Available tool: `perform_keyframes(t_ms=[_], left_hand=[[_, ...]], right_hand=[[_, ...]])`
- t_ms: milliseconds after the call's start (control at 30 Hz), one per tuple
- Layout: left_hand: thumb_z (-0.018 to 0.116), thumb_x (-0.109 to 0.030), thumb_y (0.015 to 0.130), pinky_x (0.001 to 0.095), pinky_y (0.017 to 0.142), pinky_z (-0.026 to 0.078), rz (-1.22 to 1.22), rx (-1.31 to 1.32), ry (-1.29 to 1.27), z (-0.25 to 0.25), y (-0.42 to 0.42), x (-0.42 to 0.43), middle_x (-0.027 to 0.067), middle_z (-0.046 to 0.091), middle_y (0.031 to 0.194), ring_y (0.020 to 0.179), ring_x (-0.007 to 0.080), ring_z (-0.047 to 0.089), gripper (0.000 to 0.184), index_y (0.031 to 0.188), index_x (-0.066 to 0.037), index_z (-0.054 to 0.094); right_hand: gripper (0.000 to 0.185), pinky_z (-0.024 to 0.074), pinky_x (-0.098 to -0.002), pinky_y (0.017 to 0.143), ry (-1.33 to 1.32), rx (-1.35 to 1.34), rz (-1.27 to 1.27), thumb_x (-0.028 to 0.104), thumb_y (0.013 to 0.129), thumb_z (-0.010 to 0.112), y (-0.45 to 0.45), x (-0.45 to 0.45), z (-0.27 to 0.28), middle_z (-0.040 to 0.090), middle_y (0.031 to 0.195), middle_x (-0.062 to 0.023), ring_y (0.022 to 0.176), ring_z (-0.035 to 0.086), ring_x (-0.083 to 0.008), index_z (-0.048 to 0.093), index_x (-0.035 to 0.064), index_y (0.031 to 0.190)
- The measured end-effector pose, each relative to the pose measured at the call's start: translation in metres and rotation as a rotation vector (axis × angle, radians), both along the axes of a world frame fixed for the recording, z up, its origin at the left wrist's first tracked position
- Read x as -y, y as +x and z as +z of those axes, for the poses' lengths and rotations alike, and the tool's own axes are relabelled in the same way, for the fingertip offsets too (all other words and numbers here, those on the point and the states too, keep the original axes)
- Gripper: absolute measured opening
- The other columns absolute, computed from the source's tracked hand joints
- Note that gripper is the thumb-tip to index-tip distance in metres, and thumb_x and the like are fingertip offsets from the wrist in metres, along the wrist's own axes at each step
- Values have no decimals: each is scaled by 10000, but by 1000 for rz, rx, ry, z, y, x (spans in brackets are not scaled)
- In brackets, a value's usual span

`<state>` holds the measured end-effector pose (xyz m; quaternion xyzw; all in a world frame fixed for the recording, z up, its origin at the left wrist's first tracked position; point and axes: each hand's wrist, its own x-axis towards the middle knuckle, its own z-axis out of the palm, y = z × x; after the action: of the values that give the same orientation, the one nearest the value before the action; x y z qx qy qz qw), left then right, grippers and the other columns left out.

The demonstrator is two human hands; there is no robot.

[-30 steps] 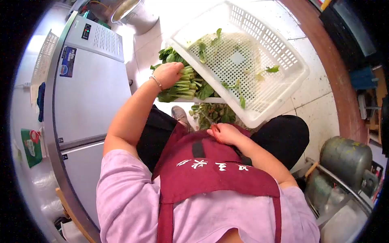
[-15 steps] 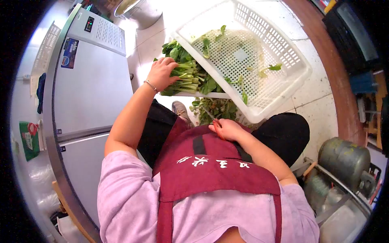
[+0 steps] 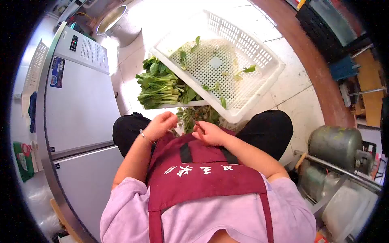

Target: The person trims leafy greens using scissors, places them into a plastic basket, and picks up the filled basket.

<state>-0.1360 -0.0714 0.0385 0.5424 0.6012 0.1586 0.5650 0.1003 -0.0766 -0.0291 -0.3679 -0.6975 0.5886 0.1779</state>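
Note:
My left hand (image 3: 160,126), with a bracelet at the wrist, is over my lap with its fingers curled together; what they hold, if anything, is hidden. Facing it, my right hand (image 3: 208,133) is closed around the scissors (image 3: 198,124), of which only a small part shows. Just beyond both hands lies a heap of loose leaves and stems (image 3: 198,116), low between my knees. Farther out, a pile of leafy greens (image 3: 160,87) with pale cut stems rests in a white tray (image 3: 178,104). A white plastic basket (image 3: 253,99) tilts over the tray's right side, with several stray leaves inside.
A steel fridge (image 3: 81,97) stands close on my left. At the far left is a metal pot (image 3: 123,30). To my right are a gas cylinder (image 3: 334,148) and a metal rail (image 3: 344,172). Tiles (image 3: 293,91) cover the floor.
My left hand has left the greens in the tray and come back to my lap, near my right hand. The scissors' red handles, visible before, are now mostly hidden. The view has shifted.

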Motion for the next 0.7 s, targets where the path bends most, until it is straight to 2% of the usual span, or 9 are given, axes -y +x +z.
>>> perform_keyframes(t_ms=[33,100,167,200,267,433,567,633,700], left_hand=[[496,-234,912,271,787,455,-78,-22,34,-9,2,8,55,598,940,868,139,562,275,1031,7,555],[532,-160,883,312,915,405,-75,152,55,-32,12,29,96,475,1235,1087,169,491,518,1331,-17,315],[539,-166,880,331,959,380,-38,321,-51,-24,34,38,109,443,1277,1144,183,454,638,1403,-54,191],[528,-179,895,340,992,351,-93,358,48,-30,40,40,118,401,1320,1187,196,415,669,1421,-62,131],[486,-179,920,324,1013,319,-52,438,59,-39,47,43,123,377,1342,1197,190,404,599,1407,-37,168],[377,-179,958,313,1017,307,-37,543,116,-24,43,44,118,404,1319,1191,182,413,461,1368,0,266],[353,-165,956,318,1009,324,-2,717,131,-18,42,46,113,412,1320,1190,193,422,425,1343,2,306],[358,-176,949,356,968,387,145,847,124,-10,39,46,120,415,1317,1193,218,430,422,1334,-8,312],[352,-173,940,404,852,486,334,936,29,-1,33,46,148,450,1271,1128,280,498,416,1323,-13,316]], right_hand=[[343,449,-392,690,8,6,0,330,824,598,-2,3,5,595,843,-185,789,586,-332,532,9,925],[318,449,-381,688,-30,-57,-99,297,835,573,-10,9,16,591,853,-187,788,581,-333,525,-2,931],[287,460,-394,709,-41,-50,-96,254,817,569,-20,12,24,592,864,-206,818,585,-357,529,-10,926],[284,464,-404,728,40,4,-53,240,802,574,-26,14,32,592,883,-217,843,584,-368,531,-11,928],[301,469,-429,778,35,145,4,220,765,588,-27,17,50,585,940,-252,904,575,-390,536,-21,937],[297,459,-425,793,172,173,1,244,800,573,-23,23,70,585,941,-243,904,574,-378,540,-15,944],[232,461,-411,770,123,-28,-66,200,827,556,-14,28,88,597,929,-191,853,576,-363,553,13,965],[222,465,-403,758,530,-92,-351,181,802,585,-12,33,109,596,916,-180,843,584,-345,559,23,956],[293,448,-389,828,632,70,-389,201,783,635,5,22,122,605,947,-148,911,583,-312,550,36,1009]])
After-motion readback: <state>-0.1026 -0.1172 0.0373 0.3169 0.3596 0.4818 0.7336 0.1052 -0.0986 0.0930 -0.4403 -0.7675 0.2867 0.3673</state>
